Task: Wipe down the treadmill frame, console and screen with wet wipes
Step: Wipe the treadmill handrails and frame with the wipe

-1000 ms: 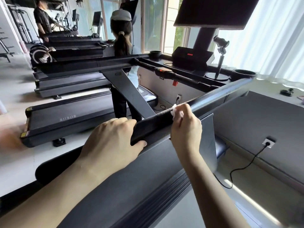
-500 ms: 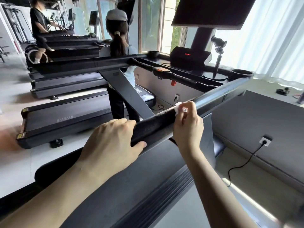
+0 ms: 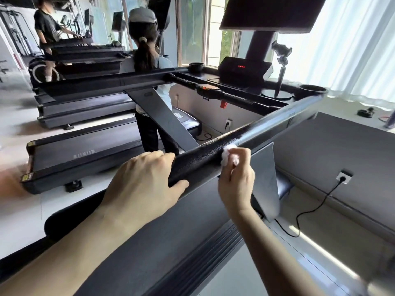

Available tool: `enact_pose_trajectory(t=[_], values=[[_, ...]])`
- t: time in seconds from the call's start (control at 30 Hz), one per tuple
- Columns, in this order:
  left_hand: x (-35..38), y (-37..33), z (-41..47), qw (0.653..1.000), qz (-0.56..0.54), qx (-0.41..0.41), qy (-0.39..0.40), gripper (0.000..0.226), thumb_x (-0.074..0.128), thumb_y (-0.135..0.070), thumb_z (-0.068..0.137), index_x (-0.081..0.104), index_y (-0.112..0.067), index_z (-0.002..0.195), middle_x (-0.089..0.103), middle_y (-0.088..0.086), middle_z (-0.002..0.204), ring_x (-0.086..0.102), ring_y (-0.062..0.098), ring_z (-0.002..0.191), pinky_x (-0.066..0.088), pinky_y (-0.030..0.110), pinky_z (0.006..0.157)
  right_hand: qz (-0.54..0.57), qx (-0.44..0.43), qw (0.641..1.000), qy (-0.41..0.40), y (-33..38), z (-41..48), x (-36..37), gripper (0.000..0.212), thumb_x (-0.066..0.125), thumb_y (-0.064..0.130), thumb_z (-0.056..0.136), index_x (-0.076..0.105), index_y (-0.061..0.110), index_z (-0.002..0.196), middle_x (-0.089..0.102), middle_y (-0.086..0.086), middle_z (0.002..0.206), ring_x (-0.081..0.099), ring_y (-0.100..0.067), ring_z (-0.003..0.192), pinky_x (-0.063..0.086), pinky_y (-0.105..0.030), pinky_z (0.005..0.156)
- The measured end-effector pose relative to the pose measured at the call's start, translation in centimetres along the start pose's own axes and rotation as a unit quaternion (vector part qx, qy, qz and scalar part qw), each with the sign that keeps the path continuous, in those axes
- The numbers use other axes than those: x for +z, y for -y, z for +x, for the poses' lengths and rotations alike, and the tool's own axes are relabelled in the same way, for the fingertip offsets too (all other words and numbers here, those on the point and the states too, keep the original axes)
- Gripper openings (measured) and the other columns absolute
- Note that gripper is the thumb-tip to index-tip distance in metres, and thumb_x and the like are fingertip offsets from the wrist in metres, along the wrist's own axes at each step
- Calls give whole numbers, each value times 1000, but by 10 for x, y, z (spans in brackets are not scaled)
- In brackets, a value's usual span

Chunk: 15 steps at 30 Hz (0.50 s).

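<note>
Your right grip (image 3: 236, 180) pinches a crumpled wet wipe (image 3: 229, 155) against the handrail (image 3: 198, 162). Your left grip (image 3: 141, 184), just beside it, curls around the padded bar. The wipe looks soft and light, so keep it bunched at your fingertips.

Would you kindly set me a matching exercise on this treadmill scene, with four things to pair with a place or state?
Things:
1. left hand
2. wet wipe
3. console
4. screen

Places or states:
A. shows small red lights
B. dark, mounted highest on the post
C. grips the black handrail
D. bunched in the right hand, pressed against the handrail

Pairs: 1-C, 2-D, 3-A, 4-B
</note>
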<state>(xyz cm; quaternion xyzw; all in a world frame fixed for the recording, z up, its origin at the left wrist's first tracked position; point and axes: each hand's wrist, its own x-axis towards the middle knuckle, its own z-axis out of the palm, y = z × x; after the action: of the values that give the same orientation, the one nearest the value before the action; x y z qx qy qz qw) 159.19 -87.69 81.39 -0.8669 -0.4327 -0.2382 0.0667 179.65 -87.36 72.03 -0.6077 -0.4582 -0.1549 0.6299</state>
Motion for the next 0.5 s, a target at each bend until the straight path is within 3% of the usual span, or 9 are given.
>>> enact_pose_trajectory(t=[0.1, 0.2, 0.27, 0.37, 0.43, 0.5], values=[[-1, 0, 0, 1000, -8, 0, 7, 38, 59, -63, 85, 61, -27, 96, 59, -10, 83, 60, 19, 84, 51, 37, 75, 24, 91, 994, -57, -3, 12, 5, 4, 50, 13, 105, 53, 10, 105, 55, 13, 68, 52, -17, 59, 33, -34, 56], [-2, -1, -1, 1000, -11, -3, 9, 36, 61, -62, 85, 60, -27, 94, 58, -9, 81, 59, 20, 83, 51, 38, 75, 70, 108, 991, -45, 18, -10, 9, 4, 50, 11, 104, 51, 15, 103, 57, 14, 68, 53, -5, 57, 34, -24, 57], [-3, -2, 0, 1000, -12, -3, 9, 35, 62, -60, 84, 59, -27, 91, 58, -9, 80, 59, 21, 82, 50, 38, 73, 78, 42, 996, 20, 36, -40, 7, 9, 50, 13, 102, 47, 21, 103, 53, 18, 71, 46, 5, 53, 30, -12, 55], [-3, -2, 0, 1000, -7, 1, 8, 32, 61, -58, 82, 55, -27, 88, 55, -8, 77, 58, 22, 79, 46, 36, 67, 82, -111, 984, 109, 40, -60, -1, 4, 46, 18, 102, 48, 21, 103, 50, 18, 81, 41, -1, 61, 32, -6, 60], [-3, -1, 0, 1000, -5, 4, 8, 32, 61, -58, 82, 55, -27, 87, 55, -8, 76, 58, 22, 78, 46, 36, 66, 72, -183, 972, 125, 30, -50, -2, 5, 44, 18, 103, 49, 20, 103, 62, 8, 87, 52, -9, 69, 44, -16, 63], [-3, -1, 0, 1000, -9, 1, 9, 34, 63, -60, 83, 57, -27, 89, 56, -9, 78, 59, 21, 80, 50, 38, 70, 49, -172, 979, 97, 18, -33, -1, 7, 41, 20, 104, 48, 22, 102, 67, -1, 87, 57, -15, 71, 44, -26, 62]])
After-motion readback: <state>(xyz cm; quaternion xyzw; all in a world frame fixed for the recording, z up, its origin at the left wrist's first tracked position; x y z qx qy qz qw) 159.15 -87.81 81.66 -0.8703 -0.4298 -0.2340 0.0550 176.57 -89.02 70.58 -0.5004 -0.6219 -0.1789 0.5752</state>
